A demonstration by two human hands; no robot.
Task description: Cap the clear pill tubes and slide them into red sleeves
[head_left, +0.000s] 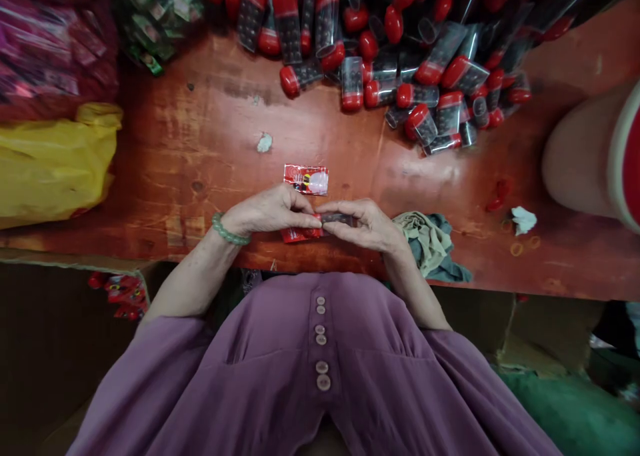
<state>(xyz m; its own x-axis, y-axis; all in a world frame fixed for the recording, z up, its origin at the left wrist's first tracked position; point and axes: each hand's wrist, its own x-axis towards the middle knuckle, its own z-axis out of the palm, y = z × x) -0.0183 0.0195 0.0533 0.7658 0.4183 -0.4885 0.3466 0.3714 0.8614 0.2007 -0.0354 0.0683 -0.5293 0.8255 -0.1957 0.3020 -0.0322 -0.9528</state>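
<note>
My left hand [275, 209], with a green bead bracelet on its wrist, pinches a small red packet [300, 235] near the table's front edge. Facing it, my right hand [367, 226] has its thumb and fingers around a small clear tube [337, 218] with dark contents. The tube's left end meets the packet at my left fingertips, which hide the joint between them. Just beyond my hands, a flat red and white printed packet [306, 179] lies on the wooden table [210, 143].
Many red-capped clear tubes [353, 83] are piled at the back. Plastic bags, one yellow [55, 169], stand at the left. A crumpled cloth [430, 243] lies right of my right hand. A pale bucket [583, 156] stands at the far right. Open boxes are below the edge.
</note>
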